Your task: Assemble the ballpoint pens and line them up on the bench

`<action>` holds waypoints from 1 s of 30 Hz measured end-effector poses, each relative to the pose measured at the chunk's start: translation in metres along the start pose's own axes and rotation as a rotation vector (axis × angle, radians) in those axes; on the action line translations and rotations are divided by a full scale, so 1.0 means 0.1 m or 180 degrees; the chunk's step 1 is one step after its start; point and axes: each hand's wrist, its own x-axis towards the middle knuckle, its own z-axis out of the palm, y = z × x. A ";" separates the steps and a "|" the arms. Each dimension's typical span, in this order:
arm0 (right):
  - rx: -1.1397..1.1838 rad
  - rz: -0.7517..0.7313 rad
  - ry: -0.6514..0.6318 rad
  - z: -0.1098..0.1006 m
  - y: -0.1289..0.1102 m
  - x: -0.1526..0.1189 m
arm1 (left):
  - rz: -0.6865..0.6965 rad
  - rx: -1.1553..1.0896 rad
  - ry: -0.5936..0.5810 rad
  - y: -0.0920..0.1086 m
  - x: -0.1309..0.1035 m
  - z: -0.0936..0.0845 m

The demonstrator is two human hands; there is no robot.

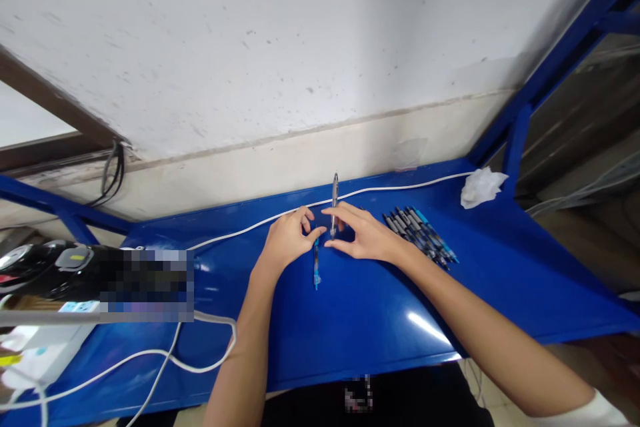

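Near the middle of the blue table (320,340), my right hand (364,232) pinches a grey pen (335,197) between thumb and fingers, its tip end pointing away toward the wall. My left hand (289,240) is just to the left, its thumb and fingers curled at the top end of a blue pen (316,263). The upper part of the blue pen is partly hidden by the left thumb. Right of my right hand lies a row of several pens (420,233), mostly grey with blue ones at the right side.
Crumpled white tissue (483,187) sits at the back right. A white cable (240,232) runs along the back. More white cables, a power strip (55,347) and a black device (70,270) are at the left. A wall stands behind.
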 end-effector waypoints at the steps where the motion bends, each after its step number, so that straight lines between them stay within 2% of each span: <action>1: -0.0026 -0.0017 -0.0069 0.00 -0.01 0.00 | -0.0008 -0.0001 -0.0040 0.00 0.00 0.00; 12: -0.0372 -0.0387 -0.0859 0.16 -0.20 -0.01 | -0.0084 0.0244 0.0116 0.01 0.01 -0.02; 17: -0.0563 -0.0423 -0.0777 0.12 -0.24 0.01 | -0.0184 0.0238 0.0063 0.06 0.00 0.00; 20: -0.1089 -0.0037 -0.0615 -0.10 -0.21 0.04 | -0.0249 0.0326 -0.0043 0.10 -0.02 0.01; 23: -0.1823 0.0724 -0.0517 -0.37 -0.14 0.07 | -0.0227 0.0362 -0.0150 0.14 -0.03 0.01; 25: -0.2176 0.1194 -0.0616 -0.51 -0.08 0.07 | -0.0180 0.0357 -0.0178 0.15 -0.03 0.01; 27: -0.2327 0.1460 -0.0783 -0.57 -0.03 0.06 | -0.0147 0.0363 -0.0169 0.15 -0.03 0.01; 30: -0.2334 0.1505 -0.0949 -0.54 0.01 0.05 | -0.0149 0.0383 -0.0141 0.14 -0.02 0.01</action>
